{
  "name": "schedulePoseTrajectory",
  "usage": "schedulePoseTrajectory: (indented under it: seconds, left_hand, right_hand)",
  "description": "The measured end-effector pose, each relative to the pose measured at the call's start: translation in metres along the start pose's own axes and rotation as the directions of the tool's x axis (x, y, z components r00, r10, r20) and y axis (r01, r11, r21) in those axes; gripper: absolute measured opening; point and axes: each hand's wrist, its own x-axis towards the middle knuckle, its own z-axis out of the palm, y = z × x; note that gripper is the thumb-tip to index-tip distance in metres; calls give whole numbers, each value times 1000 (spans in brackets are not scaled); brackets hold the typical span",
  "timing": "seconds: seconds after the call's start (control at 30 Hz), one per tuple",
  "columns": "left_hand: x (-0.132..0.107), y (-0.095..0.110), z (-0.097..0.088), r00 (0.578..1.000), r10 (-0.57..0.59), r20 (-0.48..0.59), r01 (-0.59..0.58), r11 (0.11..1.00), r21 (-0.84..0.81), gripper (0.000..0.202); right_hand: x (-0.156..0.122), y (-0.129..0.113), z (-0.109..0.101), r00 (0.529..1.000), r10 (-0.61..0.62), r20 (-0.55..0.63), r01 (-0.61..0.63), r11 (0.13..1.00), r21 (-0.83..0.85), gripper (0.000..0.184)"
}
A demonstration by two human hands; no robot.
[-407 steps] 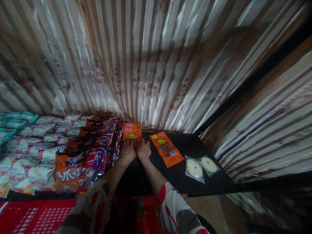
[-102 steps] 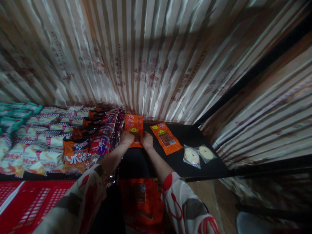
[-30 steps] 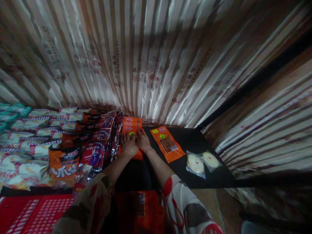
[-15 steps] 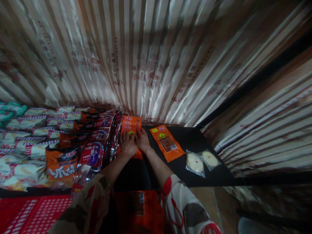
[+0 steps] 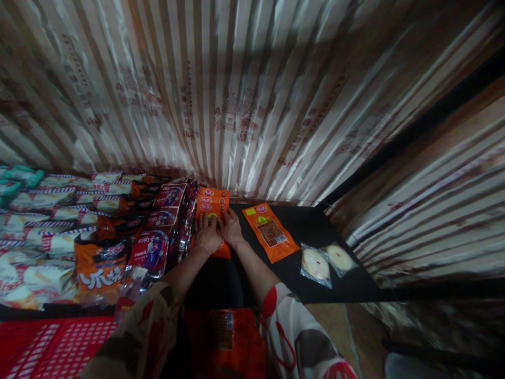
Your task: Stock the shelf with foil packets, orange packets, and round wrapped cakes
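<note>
From my feed I see both hands side by side on the black shelf [image 5: 315, 226]. The left hand [image 5: 207, 235] and the right hand [image 5: 231, 229] lie palm down, fingers stretched forward and flat on a stack of orange packets [image 5: 213, 196]. They touch each other over the stack's near end and cover most of it, so only the far, fanned tops of the packets show; nothing seems pinched, though the fingertips are too dark for me to be sure.

Tight against the stack on the left stands a row of dark red packets [image 5: 160, 234], touching the left hand's side. Beyond them sit an orange bag with white characters [image 5: 98, 266], rows of white striped packets [image 5: 47, 210] and some teal packets [image 5: 16, 176].

To the right, just beside the right hand, a single orange packet [image 5: 270, 231] lies slanted, and further on two clear-wrapped round cakes [image 5: 320, 260] rest well apart from the hands. A striped curtain [image 5: 236, 79] closes the back. A red crate [image 5: 51, 342] is at my lower left.
</note>
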Motion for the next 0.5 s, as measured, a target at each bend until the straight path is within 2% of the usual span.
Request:
schedulePoseTrajectory:
  seconds: [0.23,0.5]
  left_hand:
    - [-2,1,-2,1000,4,8,-5,1000,26,53]
    - [-8,5,-3,995,76,-58,-70,993,96,53]
  right_hand:
    - [-4,-3,0,1000,23,-14,-23,999,25,44]
    - [-19,-11,-12,999,44,-26,-43,997,58,42]
